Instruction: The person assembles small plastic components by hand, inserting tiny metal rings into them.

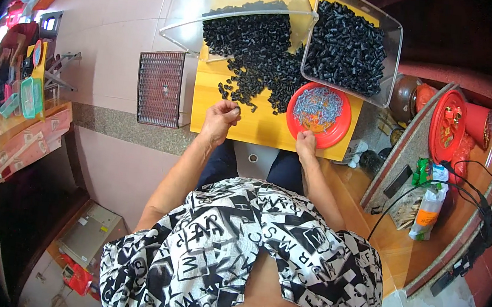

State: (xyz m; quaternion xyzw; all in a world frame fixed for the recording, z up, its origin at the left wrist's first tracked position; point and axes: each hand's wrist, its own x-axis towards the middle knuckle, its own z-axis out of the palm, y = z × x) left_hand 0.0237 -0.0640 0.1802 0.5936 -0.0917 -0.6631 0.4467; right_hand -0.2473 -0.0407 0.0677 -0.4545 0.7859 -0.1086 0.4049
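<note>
Red plate (337,133) placed at right hand (305,145), likely for reach. Fingertips pressed together, left hand (220,122) too; anything pinched cannot be told.

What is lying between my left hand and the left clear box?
Loose small black pieces, scattered on the yellow tabletop, lie there; the head view shows this.

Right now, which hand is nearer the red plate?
Right. Right hand is at the near edge of the red plate; left hand is off to its left, by loose black pieces.
</note>
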